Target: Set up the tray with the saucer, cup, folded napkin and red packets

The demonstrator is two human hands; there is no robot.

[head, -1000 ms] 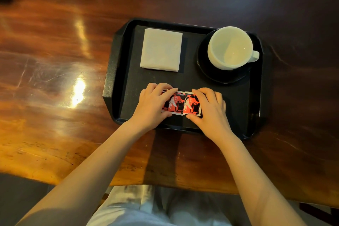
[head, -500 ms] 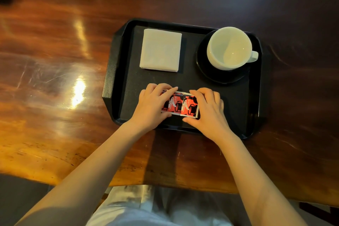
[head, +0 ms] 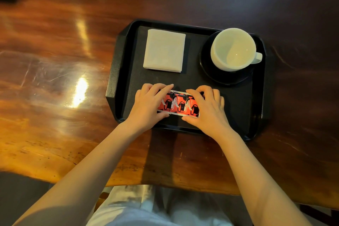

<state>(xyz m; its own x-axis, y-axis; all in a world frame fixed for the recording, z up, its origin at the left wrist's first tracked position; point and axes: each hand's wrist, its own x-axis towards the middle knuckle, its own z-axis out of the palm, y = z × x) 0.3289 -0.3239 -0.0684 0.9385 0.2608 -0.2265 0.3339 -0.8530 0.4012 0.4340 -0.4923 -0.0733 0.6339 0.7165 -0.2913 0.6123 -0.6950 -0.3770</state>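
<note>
A black tray [head: 119, 64] lies on the wooden table. On it, a folded white napkin [head: 164, 50] rests at the back left, and a white cup [head: 233, 49] stands on a black saucer [head: 211, 71] at the back right. Three red packets [head: 178, 104] lie side by side in a row near the tray's front edge. My left hand [head: 149, 103] pinches the row's left end between fingers and thumb, and my right hand [head: 209, 106] pinches its right end the same way. The outer parts of the end packets are hidden under my fingers.
The glossy wooden table [head: 55, 79] stretches to the left and behind the tray, with bright light reflections. Its front edge runs just above my lap, where light clothing [head: 156, 207] shows.
My hands have shifted a little on the packets, and a third packet face now shows between them. The tray, napkin and cup have not moved.
</note>
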